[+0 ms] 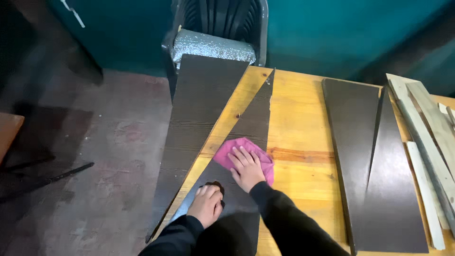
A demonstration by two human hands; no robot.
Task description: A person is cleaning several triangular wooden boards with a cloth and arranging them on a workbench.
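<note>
right hand [247,167] flat, open on pink cloth [246,152] | left hand [206,204] pressing, fingers curled, on dark triangular panel [246,128] lying on desk [298,137] | cloth soft, light; panel stiff, smooth—hold by its edges

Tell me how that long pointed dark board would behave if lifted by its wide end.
The dark triangular board looks thin and rigid, so it would probably flex slightly. Its narrow tip seems prone to chipping. Its smooth laminate face may slide easily on the wooden table.

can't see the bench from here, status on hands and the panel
Right hand flat on pink cloth, pressing it to the dark triangular wood-grain panel. Left hand braces panel's near end. Nothing blocking on the yellow wooden table.
</note>
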